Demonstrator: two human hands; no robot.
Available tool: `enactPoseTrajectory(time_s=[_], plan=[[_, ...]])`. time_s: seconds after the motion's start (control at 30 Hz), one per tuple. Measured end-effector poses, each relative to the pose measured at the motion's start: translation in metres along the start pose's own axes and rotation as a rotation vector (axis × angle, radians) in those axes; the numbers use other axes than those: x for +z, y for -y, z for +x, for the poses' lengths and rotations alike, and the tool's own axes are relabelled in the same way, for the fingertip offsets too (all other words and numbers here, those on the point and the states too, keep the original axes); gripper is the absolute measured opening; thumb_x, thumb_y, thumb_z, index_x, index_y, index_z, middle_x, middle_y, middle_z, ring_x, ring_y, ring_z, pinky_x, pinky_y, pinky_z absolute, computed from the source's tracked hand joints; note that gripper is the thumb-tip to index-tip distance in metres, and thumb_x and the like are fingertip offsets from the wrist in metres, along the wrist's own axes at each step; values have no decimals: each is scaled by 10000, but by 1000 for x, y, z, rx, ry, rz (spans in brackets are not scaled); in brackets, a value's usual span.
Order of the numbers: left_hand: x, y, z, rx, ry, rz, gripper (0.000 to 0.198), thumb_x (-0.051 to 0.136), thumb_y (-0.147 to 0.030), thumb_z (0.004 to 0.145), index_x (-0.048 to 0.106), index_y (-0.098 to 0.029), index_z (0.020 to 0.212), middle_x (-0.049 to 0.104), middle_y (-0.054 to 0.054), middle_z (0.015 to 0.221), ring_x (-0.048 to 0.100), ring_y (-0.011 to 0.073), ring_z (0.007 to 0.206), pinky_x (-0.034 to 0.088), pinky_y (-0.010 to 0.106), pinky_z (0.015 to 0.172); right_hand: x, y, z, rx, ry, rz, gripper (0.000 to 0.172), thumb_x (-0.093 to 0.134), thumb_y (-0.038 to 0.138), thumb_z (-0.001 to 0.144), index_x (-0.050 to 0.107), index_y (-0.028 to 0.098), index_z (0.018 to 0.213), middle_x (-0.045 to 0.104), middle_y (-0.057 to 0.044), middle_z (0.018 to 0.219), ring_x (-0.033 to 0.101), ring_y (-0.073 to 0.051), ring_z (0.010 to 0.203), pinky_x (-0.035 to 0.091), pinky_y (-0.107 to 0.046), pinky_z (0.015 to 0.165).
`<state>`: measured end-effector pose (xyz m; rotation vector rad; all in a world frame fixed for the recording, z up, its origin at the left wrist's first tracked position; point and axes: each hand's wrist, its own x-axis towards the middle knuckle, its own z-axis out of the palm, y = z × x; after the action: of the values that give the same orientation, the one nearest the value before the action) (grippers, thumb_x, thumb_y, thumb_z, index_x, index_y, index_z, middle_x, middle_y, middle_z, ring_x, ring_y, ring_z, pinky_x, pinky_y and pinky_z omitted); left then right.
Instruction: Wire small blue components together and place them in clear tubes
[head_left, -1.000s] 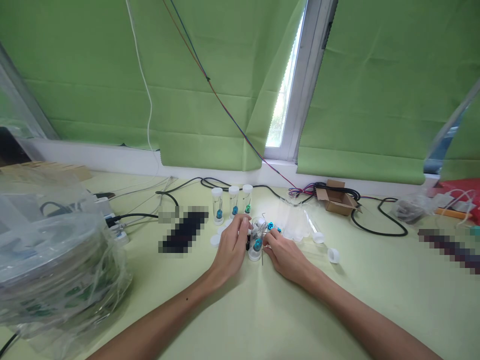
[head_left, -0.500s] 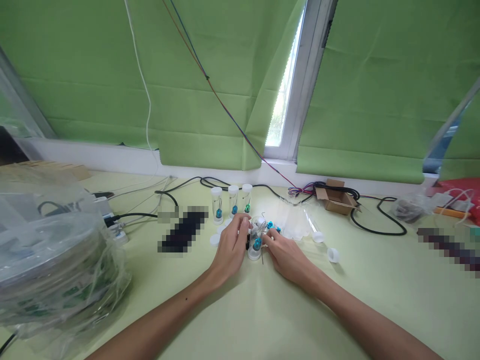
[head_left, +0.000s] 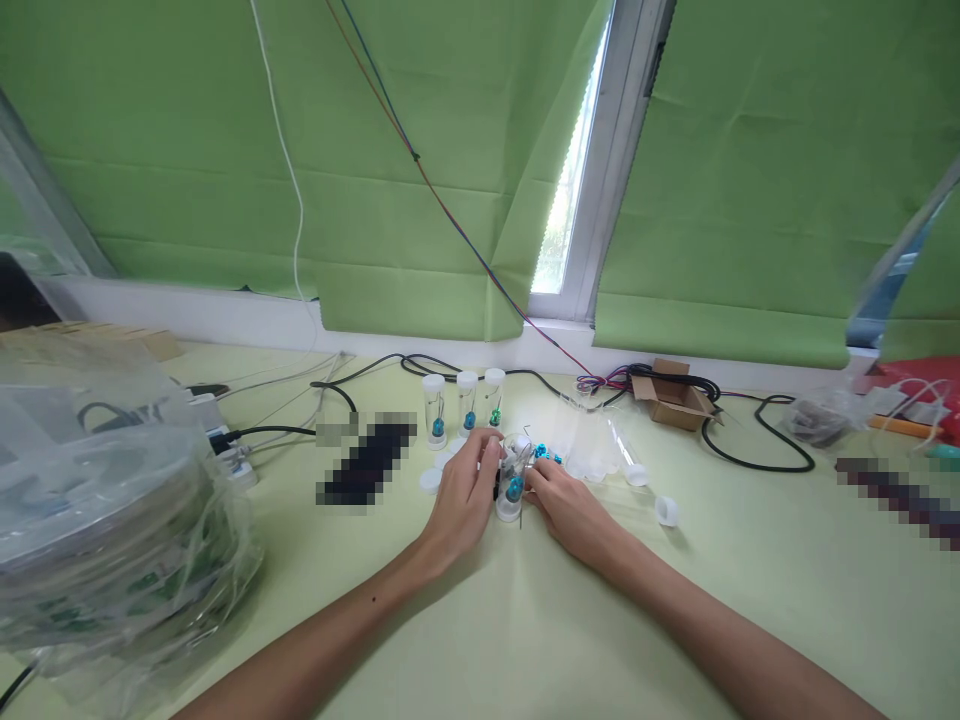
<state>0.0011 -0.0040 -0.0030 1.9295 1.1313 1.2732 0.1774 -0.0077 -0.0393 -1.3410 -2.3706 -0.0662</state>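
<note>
Tube (head_left: 512, 487) upright, white base (head_left: 508, 514) down, long axis near vertical.

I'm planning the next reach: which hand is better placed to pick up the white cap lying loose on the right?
Probably the right hand: it is nearer the white cap, while the left hand is on the far side of the clear tube.

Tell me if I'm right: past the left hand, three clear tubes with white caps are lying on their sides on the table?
Not quite: the three clear tubes with white caps aren't on their sides. The head view shows them standing upright on the table, past the left hand.
</note>
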Motion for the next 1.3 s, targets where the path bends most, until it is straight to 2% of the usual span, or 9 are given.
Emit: enactPoseTrajectory(time_s=[0.23, 0.4, 0.67, 0.9, 1.3], plan=[[1, 2, 0, -7, 6, 3, 321, 295, -432, 1006, 543, -228, 1003, 551, -17, 750, 504, 143, 680, 370, 266, 636, -2, -1, 4, -64, 8, -23, 112, 465, 153, 979, 543, 175, 901, 592, -80, 952, 587, -220, 868, 508, -323, 689], [1, 2, 1, -1, 5, 14, 335, 290, -431, 1005, 552, -222, 1013, 574, -1, 777, 525, 152, 702, 373, 271, 635, -2, -8, 5, -176, -12, -25, 138, 430, 130, 983, 557, 183, 973, 594, -88, 988, 594, -223, 942, 523, -345, 755], [0, 1, -1, 4, 15, 17, 330, 288, -429, 1005, 548, -224, 1004, 565, -2, 778, 520, 155, 713, 372, 272, 638, -8, -6, 7, -264, 16, -126, 163, 412, 96, 978, 557, 169, 975, 600, -92, 976, 603, -230, 925, 525, -376, 796], [1, -1, -1, 23, 30, 37, 346, 279, -430, 1002, 552, -218, 989, 548, 9, 765, 514, 167, 703, 379, 282, 639, -8, -6, 8, -304, 16, -170, 175, 419, 50, 948, 546, 165, 987, 600, -92, 987, 609, -238, 935, 525, -398, 824], [0, -1, -2, 65, 66, 31, 346, 261, -380, 1008, 561, -216, 955, 560, 17, 735, 529, 161, 664, 371, 273, 591, -9, -3, 7, -274, 19, -181, 222, 415, -11, 902, 530, 146, 1007, 606, -116, 1016, 618, -257, 980, 535, -407, 839]])
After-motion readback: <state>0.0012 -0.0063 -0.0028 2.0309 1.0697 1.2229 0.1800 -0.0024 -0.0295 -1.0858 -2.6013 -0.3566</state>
